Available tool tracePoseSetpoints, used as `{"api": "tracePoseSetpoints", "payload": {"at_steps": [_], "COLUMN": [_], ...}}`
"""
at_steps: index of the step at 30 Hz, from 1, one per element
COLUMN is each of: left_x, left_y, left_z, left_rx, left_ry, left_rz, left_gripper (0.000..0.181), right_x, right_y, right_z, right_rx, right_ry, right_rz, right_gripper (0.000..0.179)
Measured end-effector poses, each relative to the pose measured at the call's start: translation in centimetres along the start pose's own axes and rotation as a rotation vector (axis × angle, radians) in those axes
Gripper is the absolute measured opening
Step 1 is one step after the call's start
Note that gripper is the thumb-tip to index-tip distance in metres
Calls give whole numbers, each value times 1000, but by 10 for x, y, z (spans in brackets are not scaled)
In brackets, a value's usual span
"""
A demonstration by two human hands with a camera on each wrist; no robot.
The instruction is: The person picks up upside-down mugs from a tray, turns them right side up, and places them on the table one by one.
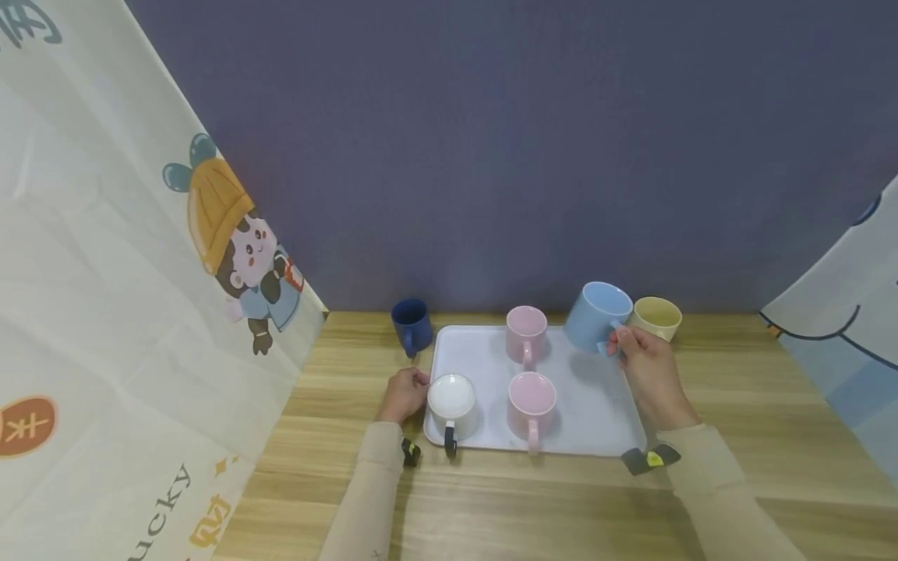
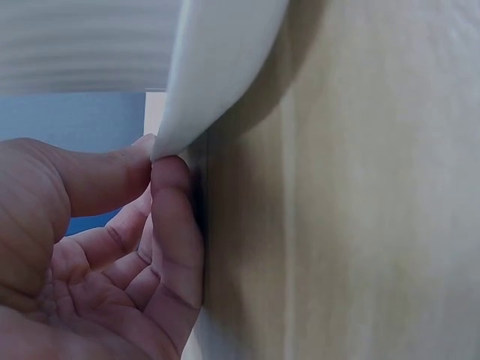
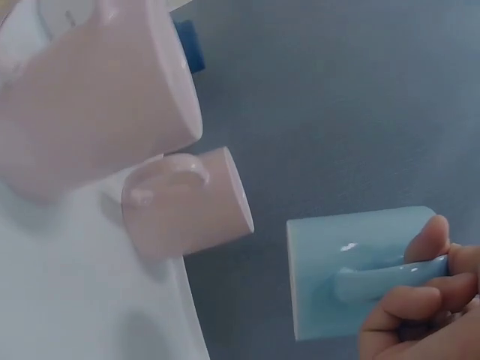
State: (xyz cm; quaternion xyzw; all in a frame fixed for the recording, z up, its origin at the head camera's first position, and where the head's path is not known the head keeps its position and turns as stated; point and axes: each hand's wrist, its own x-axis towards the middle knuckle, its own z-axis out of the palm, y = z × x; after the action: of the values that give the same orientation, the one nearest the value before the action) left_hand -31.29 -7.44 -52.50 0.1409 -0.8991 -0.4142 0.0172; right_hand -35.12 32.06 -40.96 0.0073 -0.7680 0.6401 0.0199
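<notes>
My right hand (image 1: 652, 374) grips a light blue mug (image 1: 595, 318) by its handle, thumb on top and fingers curled beneath. The mug is raised over the back right part of a white tray (image 1: 592, 421). Pinched between the thumb and index finger of my left hand (image 2: 112, 247) is the tray's left edge (image 2: 217, 67). On the tray stand a white mug (image 1: 452, 399) with a black-ended handle, close to that hand, and two pink mugs, one at the back (image 1: 526, 333) and one in front (image 1: 532, 405).
A dark blue mug (image 1: 412, 326) stands on the wooden table (image 1: 526, 506) behind the tray's left corner. At the back right is a yellow mug (image 1: 658, 315), partly covered by my right hand. A dark grey wall (image 1: 491, 156) rises behind the table, with a printed curtain (image 1: 105, 273) at left.
</notes>
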Motion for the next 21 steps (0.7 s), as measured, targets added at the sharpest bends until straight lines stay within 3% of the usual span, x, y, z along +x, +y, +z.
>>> {"api": "tracePoseSetpoints", "payload": {"at_steps": [8,13,21], "left_x": [-1,0,-2], "left_y": [1,-1,-4], "left_z": [0,2,4], "left_rx": [8,-4,-48], "left_ry": [-7,-3,24], "left_rz": [-7,-4,-33], "left_gripper": [10,10,10], "right_x": [2,1,2], "right_y": [4,3,0], "right_z": [3,8,20], "right_rx": [527,859,1130], "right_ry": [-234,-376,-431], "right_rz": [40,137,255], "right_gripper": [28,30,28]}}
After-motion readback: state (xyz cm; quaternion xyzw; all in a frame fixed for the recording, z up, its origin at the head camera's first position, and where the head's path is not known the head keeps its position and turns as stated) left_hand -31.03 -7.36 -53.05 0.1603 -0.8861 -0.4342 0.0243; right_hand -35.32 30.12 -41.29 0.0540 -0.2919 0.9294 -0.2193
